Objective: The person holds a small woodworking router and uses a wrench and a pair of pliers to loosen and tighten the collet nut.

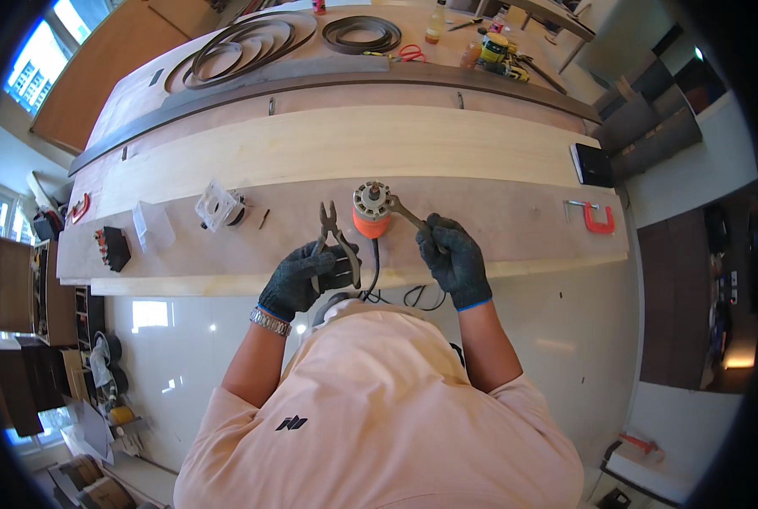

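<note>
My left hand [298,276], in a dark work glove, grips a pair of pliers [329,227] by the handles, with the jaws pointing away from me. In my gloved right hand [455,261] is a wrench [408,214], its head against the top of an orange-bodied power tool motor [371,222]. That motor stands upright on the workbench, its metal end and shaft facing up. A black cord [376,263] runs from it down over the bench's near edge. The pliers are apart from the motor, just left of it.
Left on the bench are a clear plastic base [216,206], a translucent box [152,227], a thin dark rod [264,219] and a black bit holder [112,248]. A red clamp [600,220] grips the right edge, near a black notebook [592,165]. Coiled edging strips [362,35] lie at the back.
</note>
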`<action>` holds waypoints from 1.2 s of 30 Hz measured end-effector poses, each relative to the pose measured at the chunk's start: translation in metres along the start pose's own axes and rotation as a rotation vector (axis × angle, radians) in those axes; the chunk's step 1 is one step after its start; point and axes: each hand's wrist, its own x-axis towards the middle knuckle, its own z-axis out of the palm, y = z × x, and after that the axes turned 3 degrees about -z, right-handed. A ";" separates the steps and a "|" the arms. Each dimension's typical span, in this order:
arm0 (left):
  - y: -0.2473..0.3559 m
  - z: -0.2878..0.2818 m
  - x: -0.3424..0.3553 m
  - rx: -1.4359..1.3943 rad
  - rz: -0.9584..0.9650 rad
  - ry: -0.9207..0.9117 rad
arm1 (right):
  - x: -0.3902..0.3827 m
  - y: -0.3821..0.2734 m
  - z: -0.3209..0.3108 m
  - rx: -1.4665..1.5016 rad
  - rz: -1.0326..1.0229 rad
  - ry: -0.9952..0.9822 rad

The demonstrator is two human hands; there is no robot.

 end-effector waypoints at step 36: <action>0.055 -0.076 0.044 0.215 -0.353 -0.473 | -0.025 0.079 0.079 -0.478 -0.231 0.532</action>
